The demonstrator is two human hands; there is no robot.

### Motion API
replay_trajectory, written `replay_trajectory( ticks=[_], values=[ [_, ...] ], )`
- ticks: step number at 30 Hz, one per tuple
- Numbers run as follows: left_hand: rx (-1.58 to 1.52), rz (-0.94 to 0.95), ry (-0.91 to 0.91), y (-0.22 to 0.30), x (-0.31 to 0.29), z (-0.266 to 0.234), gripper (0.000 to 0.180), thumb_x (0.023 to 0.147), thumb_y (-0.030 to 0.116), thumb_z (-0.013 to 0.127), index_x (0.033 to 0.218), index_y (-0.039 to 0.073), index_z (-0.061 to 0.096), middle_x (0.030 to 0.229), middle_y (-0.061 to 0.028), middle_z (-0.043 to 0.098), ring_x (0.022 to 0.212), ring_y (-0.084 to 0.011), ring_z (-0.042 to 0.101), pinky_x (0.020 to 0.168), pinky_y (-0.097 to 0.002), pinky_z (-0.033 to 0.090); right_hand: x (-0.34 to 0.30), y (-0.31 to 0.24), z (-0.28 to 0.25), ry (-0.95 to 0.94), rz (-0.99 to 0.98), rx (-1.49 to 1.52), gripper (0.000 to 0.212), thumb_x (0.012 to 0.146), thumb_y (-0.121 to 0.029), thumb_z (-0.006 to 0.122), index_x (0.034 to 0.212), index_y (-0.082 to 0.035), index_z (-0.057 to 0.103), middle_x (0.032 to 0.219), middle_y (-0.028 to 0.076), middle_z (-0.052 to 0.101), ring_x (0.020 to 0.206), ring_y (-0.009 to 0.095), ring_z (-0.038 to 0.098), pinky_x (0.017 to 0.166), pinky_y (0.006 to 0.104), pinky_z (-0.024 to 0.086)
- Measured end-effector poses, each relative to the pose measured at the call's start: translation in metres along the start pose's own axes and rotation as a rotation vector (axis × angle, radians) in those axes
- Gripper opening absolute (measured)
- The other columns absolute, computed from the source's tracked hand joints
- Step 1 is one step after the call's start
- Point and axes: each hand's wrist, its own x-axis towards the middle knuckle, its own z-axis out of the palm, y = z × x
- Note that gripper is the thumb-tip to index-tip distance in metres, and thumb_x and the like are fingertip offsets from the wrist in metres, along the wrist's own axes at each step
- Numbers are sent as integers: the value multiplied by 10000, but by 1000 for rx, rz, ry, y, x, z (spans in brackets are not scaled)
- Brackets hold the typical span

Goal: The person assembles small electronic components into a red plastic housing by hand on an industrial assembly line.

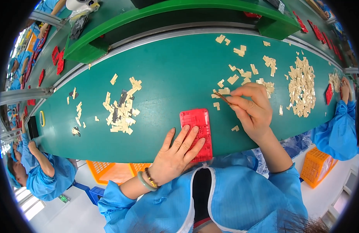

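A red plastic casing (195, 116) with moulded ribs and recesses lies on the green table right in front of me. My left hand (172, 154) rests on it from the left, fingers stretched out and spread over its lower part. To the right, my right hand (254, 110) is closed in a pinch around slim brownish tweezers (222, 98). Their tips point left and away from me, close to a small cream L-shaped piece (225, 91). Whether they grip a piece is too small to tell. Another cream piece (216, 105) lies just below the tips.
A cream pile mixed with dark pieces (123, 108) lies left. A larger pile (302, 89) is at the right. Beyond the table's far edge stands a green shelf (179, 12). Co-workers in blue sit at the left (51, 174) and right (338, 130). Orange crates (109, 171) stand below.
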Motion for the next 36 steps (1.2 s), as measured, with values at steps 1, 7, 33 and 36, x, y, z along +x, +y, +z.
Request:
replay_trajectory(
  ticks=[1, 7, 33, 36],
  values=[
    [118, 25, 35, 0, 0, 3, 774, 740, 427, 737, 1392, 98, 483, 1498, -207, 376, 1393, -382, 345, 1118, -546, 274, 0, 0, 0, 4, 3, -1, 232, 700, -119, 757, 929, -89, 733, 945, 20, 660, 870, 222, 591, 751, 343, 439],
    [209, 152, 57, 0, -3, 12, 478, 864, 195, 538, 1334, 107, 545, 1432, -210, 470, 1332, -370, 453, 1089, -481, 375, -2, -1, -2, 13, -51, -19, 276, 666, -146, 780, 936, -112, 738, 966, 19, 664, 866, 211, 588, 733, 343, 436],
    [326, -212, 245, -118, 86, -61, 689, 835, 237, 698, 1410, -13, 412, 1515, -212, 336, 1410, -380, 311, 1145, -485, 275, 13, 33, -31, -343, 191, -213, 613, 759, -36, 686, 1345, -133, 535, 1268, 96, 541, 1160, 312, 516, 973, 427, 410],
    [124, -169, 73, -64, 59, -54, 700, 789, 258, 732, 1388, 23, 457, 1524, -206, 318, 1421, -389, 285, 1150, -527, 248, 38, 76, -22, -368, 140, -266, 644, 770, -10, 647, 1383, -119, 482, 1276, 118, 539, 1184, 320, 507, 993, 419, 401]
  ],
)
